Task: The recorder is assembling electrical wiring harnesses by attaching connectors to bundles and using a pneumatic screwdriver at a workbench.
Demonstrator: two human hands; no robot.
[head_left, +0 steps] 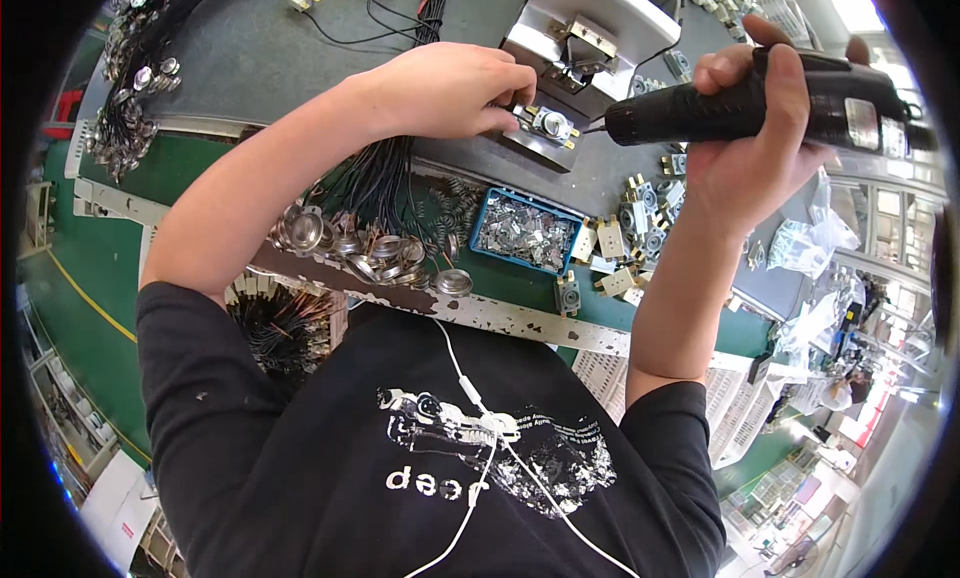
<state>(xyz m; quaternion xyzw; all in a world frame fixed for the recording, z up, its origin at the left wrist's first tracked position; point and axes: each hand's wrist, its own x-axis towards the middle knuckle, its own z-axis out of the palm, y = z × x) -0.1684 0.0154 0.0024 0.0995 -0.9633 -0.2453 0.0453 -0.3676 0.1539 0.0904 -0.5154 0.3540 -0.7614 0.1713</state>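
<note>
A black electric screwdriver point(690, 114) lies in my right hand point(765, 128), fingers wrapped round its body. Its thin bit points left, with the tip close to the right end of a small metal component with a round silver middle and brass tabs point(550, 125). That component sits on a metal block fixture point(538, 150) at the table's middle. From the left reaches my left hand point(450, 90), thumb and fingers pinched at the component's left end. The fingertips partly cover that end.
Behind the fixture stands a white-edged metal device point(590, 38). In front is a blue tray point(478, 240) of small metal pieces, with several cream-and-metal components point(610, 240) to its right. Round metal caps on black wires point(385, 258) lie along the near edge; more wired parts point(125, 118) hang far left.
</note>
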